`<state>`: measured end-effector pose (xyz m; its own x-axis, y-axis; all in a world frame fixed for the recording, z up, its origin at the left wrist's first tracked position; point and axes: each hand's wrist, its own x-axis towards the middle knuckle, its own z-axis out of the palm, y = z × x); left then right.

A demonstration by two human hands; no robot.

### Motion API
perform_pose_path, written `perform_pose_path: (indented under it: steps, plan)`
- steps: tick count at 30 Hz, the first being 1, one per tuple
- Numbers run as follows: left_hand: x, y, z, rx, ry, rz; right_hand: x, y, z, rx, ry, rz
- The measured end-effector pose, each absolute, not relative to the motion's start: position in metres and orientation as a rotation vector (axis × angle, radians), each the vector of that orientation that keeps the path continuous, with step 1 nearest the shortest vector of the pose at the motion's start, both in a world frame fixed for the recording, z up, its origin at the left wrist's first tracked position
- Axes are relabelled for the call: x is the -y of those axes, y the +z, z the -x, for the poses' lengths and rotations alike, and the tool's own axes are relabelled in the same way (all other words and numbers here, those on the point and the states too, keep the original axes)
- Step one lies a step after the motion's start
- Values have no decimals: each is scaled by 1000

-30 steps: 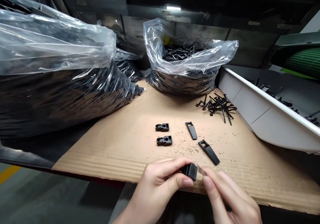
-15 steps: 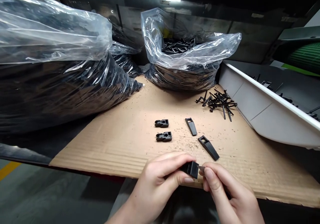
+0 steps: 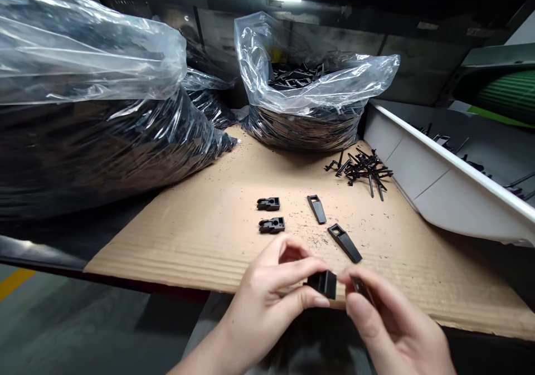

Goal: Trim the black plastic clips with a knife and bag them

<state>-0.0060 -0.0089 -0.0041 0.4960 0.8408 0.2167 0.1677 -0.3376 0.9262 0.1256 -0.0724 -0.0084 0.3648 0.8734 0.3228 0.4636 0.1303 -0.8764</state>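
- My left hand [image 3: 271,297] pinches a small black block [image 3: 324,283] between thumb and forefinger, clamped on it just over the near edge of the cardboard [image 3: 200,235].
- The left wrist comes in from the bottom centre, palm turned inward, the other fingers curled loosely above the thumb.
- My right hand [image 3: 388,325] sits just beside the block, its fingertips closed round something thin and dark [image 3: 363,289]; I cannot tell what it is, or whether it touches the block.
- The right hand enters from the bottom right, back of the hand towards me, fingers pointing left at the block.
- On the cardboard beyond my hands lie two clips [image 3: 271,214], one behind the other, and to their right two flat strips [image 3: 330,225], angled and apart.
- Farther back on the right is a heap of black pins [image 3: 363,169], near a white tray [image 3: 443,191].
- Two clear bags of black parts stand behind: a big bag [image 3: 92,113] at the left, a smaller bag [image 3: 309,102] at the centre.
- I can read no writing or label on anything.
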Motion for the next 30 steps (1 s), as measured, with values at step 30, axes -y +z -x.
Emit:
perform_pose_path:
  steps: [30]
  plan:
    - [7, 1, 3, -828, 970, -1555, 65, -19, -146, 1783, -261, 1257]
